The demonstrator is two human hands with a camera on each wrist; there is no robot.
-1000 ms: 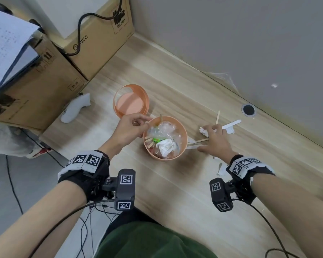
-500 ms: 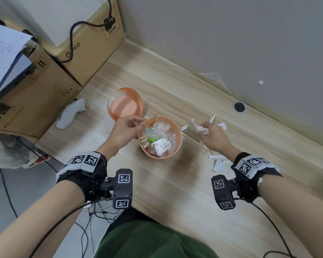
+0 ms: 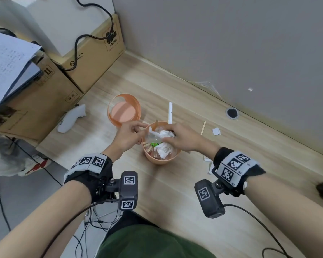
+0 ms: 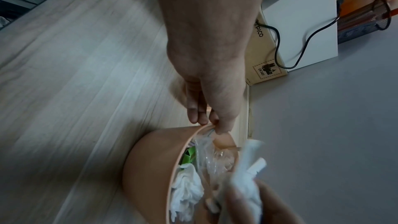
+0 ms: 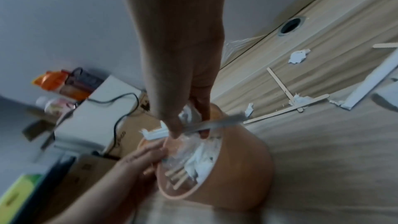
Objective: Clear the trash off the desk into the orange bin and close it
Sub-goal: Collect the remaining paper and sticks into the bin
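The orange bin (image 3: 159, 161) stands open on the wooden desk, filled with tissue, clear plastic and wooden sticks. My left hand (image 3: 136, 132) pinches its left rim (image 4: 202, 128). Over the bin's mouth, my right hand (image 3: 169, 135) grips a bunch of trash (image 3: 163, 134): crumpled white tissue, a white paper strip and a thin stick (image 5: 213, 123). The orange lid (image 3: 124, 110) lies upside down just behind and left of the bin. Loose on the desk are a white strip (image 3: 170, 112), a wooden stick (image 3: 203, 128), a tissue ball (image 3: 216, 131) and white scraps (image 3: 207, 161).
Cardboard boxes (image 3: 93, 54) with a black cable stand at the back left, with a white controller (image 3: 71, 120) in front of them. A grey wall runs along the desk's far edge, next to a cable hole (image 3: 232, 113). The desk's left edge is near the boxes.
My right hand gathered trash from the desk right of the bin and carried it left, over the bin's mouth. The left hand stayed on the rim.
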